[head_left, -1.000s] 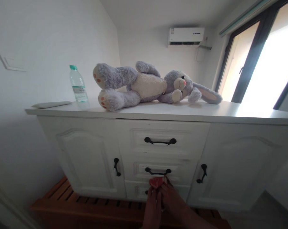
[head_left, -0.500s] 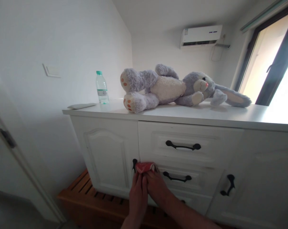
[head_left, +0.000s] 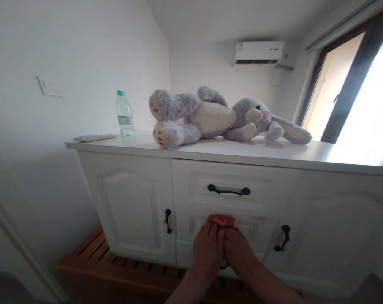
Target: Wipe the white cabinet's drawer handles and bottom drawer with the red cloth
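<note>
- Fingers [head_left: 210, 230] of both my hands are curled down over a small red cloth [head_left: 221, 219], pinning it flat against the cabinet [head_left: 131, 202]; I can't tell whether any finger wraps behind it.
- Left hand [head_left: 207, 251] and right hand [head_left: 238, 253] sit side by side, thumbs touching, backs toward the camera.
- Red cloth sits on the middle drawer front [head_left: 197, 223], at its top edge, just under the top drawer [head_left: 191, 185]. Only a strip of cloth shows above my fingertips.
- Middle drawer's handle is mostly hidden behind my hands; a bit of dark metal shows right of the right hand.
- Top drawer handle [head_left: 228, 191] is clear, directly above the cloth and apart from it.
- Left door handle [head_left: 167, 221] is near the left hand, not touching. Right door handle [head_left: 282, 238] is further off on the other side.
- On the cabinet top: plush rabbit [head_left: 216, 117] lying on its side, feet toward the left end, ears toward the right end.
- Water bottle [head_left: 124, 113] stands upright just left of the rabbit's feet, near the back edge.
- Flat pale remote-like object [head_left: 94, 137] lies at the left end of the top, close to the front edge.
- Wooden slatted platform [head_left: 93, 257] runs under the cabinet.
- Air conditioner [head_left: 257, 52] on the far wall, window frame [head_left: 346, 84] at right.
</note>
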The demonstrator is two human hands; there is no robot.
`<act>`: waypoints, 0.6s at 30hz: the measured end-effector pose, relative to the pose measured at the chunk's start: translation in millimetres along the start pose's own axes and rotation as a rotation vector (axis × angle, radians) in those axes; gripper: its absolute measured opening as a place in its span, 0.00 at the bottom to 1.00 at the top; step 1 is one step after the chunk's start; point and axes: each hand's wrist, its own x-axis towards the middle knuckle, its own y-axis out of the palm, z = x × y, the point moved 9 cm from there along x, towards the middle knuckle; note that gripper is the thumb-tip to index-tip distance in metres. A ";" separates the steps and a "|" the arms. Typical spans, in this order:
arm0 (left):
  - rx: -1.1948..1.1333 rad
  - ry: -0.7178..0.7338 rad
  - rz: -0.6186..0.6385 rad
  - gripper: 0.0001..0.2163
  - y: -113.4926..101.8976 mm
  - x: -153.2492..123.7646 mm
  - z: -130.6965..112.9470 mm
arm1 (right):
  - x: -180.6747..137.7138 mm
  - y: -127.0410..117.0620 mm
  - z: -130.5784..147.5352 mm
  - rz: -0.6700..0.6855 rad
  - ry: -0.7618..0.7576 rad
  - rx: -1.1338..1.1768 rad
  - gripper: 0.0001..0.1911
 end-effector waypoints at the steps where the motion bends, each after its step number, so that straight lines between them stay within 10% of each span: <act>1: -0.001 0.044 0.010 0.19 6.0 3.2 -16.1 | -9.5 -8.1 -11.4 -0.021 0.018 -0.003 0.21; 9: -0.147 0.125 0.211 0.20 68.1 2.6 -93.7 | -78.1 -32.5 -76.1 0.005 0.031 -0.158 0.24; 18: -0.285 0.038 0.377 0.23 132.9 -52.4 -47.1 | -119.4 22.6 -58.4 0.024 0.027 -0.043 0.31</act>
